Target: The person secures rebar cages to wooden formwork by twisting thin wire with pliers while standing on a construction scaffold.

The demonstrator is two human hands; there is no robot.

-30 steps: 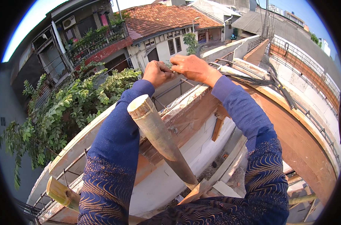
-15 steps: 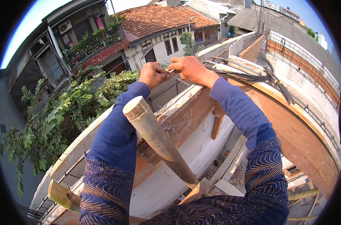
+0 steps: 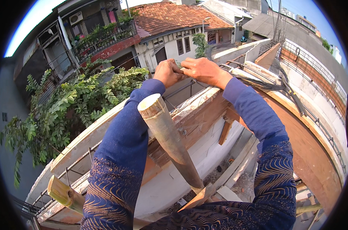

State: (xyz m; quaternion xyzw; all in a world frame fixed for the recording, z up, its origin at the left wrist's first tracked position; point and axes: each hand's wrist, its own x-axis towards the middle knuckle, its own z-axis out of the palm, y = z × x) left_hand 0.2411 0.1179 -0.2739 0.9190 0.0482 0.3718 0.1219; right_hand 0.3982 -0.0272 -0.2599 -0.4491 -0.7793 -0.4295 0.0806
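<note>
Both arms reach forward over the wooden formwork (image 3: 204,105), above a channel with steel bars (image 3: 177,91). My left hand (image 3: 167,73) is closed, its fingertips pressed together. Right beside it, my right hand (image 3: 204,72) is closed too, its fingers meeting the left ones. Whatever sits between the fingers is hidden and too small to name. A thick bamboo pole (image 3: 170,142) slants up between my forearms, its cut end below my hands. To the right of my right wrist, a bundle of dark wire (image 3: 260,83) lies over the formwork's edge.
Another bamboo end (image 3: 64,193) juts out at lower left. A leafy tree (image 3: 74,103) stands beyond the left boards. Curved plywood formwork (image 3: 304,138) runs along the right, with steel rods (image 3: 327,132) beside it. Rubble (image 3: 223,168) lies below. Houses with a tiled roof (image 3: 170,19) stand behind.
The whole view has shifted, so the scene sits slightly further right. My hands stay together over the channel, and my right fingers have closed in lower against the left ones.
</note>
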